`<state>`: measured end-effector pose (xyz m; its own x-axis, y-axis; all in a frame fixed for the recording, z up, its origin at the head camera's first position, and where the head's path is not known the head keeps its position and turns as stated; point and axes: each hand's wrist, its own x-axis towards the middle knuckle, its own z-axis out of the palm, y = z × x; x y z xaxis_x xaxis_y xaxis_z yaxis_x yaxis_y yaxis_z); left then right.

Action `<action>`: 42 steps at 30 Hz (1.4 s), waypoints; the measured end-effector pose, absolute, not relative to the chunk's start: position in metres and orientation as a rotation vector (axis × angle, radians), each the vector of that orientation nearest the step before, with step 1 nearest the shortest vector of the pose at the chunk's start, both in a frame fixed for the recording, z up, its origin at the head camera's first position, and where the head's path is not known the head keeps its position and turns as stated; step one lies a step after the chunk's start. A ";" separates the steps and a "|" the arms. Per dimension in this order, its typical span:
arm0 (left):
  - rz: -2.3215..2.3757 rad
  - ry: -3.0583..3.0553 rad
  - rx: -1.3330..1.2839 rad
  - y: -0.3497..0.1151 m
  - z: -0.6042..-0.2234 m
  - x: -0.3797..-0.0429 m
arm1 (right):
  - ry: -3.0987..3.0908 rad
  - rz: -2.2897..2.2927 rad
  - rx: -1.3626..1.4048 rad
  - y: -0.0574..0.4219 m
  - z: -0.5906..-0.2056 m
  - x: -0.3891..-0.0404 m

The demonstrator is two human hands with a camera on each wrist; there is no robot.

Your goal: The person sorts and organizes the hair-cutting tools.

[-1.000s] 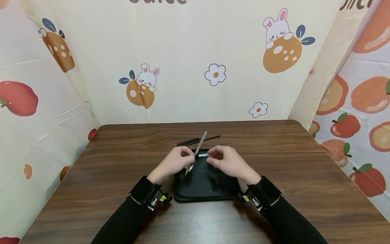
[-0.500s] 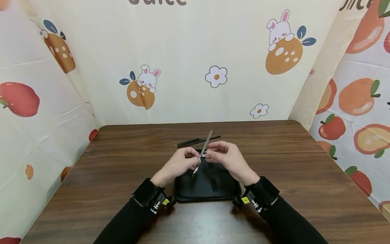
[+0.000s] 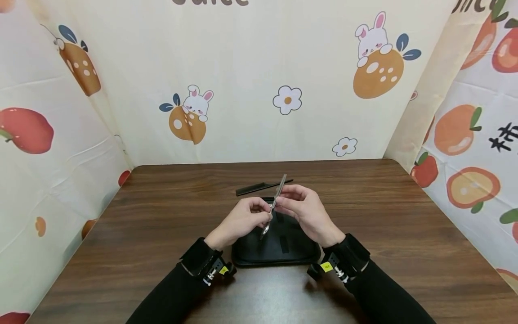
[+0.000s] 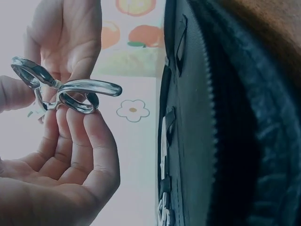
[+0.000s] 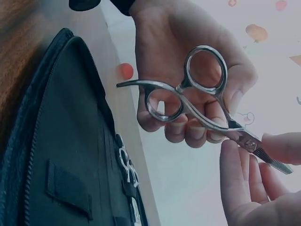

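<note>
A pair of silver thinning scissors (image 3: 277, 195) is held tilted above a black zippered case (image 3: 275, 252). In the right wrist view the finger rings, the long finger rest and the toothed blade of the scissors (image 5: 200, 117) show clearly. My left hand (image 3: 243, 218) grips the scissors near the handles and shank with thumb and fingers. Around the pivot and blades, my right hand (image 3: 303, 204) pinches them between thumb and fingertips. The blade tips point up and away from me. In the left wrist view the rings of the scissors (image 4: 77, 96) face the camera.
Behind the case a black tail comb (image 3: 252, 188) lies on the brown wooden table (image 3: 182, 189). Another pair of scissors (image 5: 127, 165) sits inside the case. Printed cloth (image 3: 243, 54) walls in the back and both sides.
Both hands have shifted slightly to the right with the scissors. My right hand, earlier apart from the scissors beside the case's upper edge, has come up to the blades and now holds them.
</note>
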<state>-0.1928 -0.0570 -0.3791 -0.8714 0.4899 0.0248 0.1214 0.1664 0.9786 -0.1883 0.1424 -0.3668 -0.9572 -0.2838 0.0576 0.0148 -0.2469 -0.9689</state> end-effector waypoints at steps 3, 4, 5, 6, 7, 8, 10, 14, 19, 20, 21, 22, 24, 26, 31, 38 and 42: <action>1.771 2.160 0.599 -0.056 -0.388 -0.196 | 1.799 -2.317 -0.308 0.142 -0.366 -0.188; 1.772 2.165 0.604 -0.056 -0.389 -0.196 | 1.803 -2.314 -0.305 0.142 -0.366 -0.188; 1.771 2.169 0.608 -0.055 -0.389 -0.196 | 1.809 -2.310 -0.304 0.142 -0.366 -0.188; 1.772 2.170 0.612 -0.055 -0.389 -0.195 | 1.815 -2.305 -0.304 0.142 -0.366 -0.188; 1.771 2.170 0.615 -0.055 -0.389 -0.195 | 1.824 -2.299 -0.306 0.142 -0.366 -0.188; 1.767 2.172 0.616 -0.055 -0.389 -0.195 | 1.834 -2.293 -0.307 0.142 -0.366 -0.188; 1.752 2.184 0.614 -0.055 -0.388 -0.195 | 1.849 -2.291 -0.302 0.143 -0.366 -0.189; 1.709 2.212 0.606 -0.054 -0.388 -0.196 | 1.881 -2.286 -0.298 0.143 -0.366 -0.189; 1.686 2.227 0.611 -0.054 -0.386 -0.196 | 1.908 -2.292 -0.321 0.146 -0.364 -0.189; 1.688 2.223 0.614 -0.055 -0.386 -0.196 | 1.912 -2.294 -0.328 0.147 -0.364 -0.190; 1.693 2.219 0.618 -0.055 -0.386 -0.197 | 1.918 -2.295 -0.339 0.148 -0.363 -0.190; 1.697 2.216 0.627 -0.055 -0.386 -0.197 | 1.921 -2.298 -0.347 0.150 -0.362 -0.190; 1.693 2.219 0.652 -0.057 -0.387 -0.199 | 1.941 -2.297 -0.366 0.152 -0.360 -0.191; 1.666 2.245 0.683 -0.058 -0.387 -0.201 | 1.955 -2.295 -0.382 0.155 -0.359 -0.192; 1.514 2.401 0.747 -0.064 -0.390 -0.208 | 1.996 -2.299 -0.390 0.159 -0.358 -0.196; 1.178 2.655 0.799 -0.074 -0.397 -0.215 | 2.024 -2.344 -0.366 0.162 -0.356 -0.201; 0.907 2.787 0.828 -0.078 -0.399 -0.215 | 2.049 -2.348 -0.369 0.164 -0.356 -0.203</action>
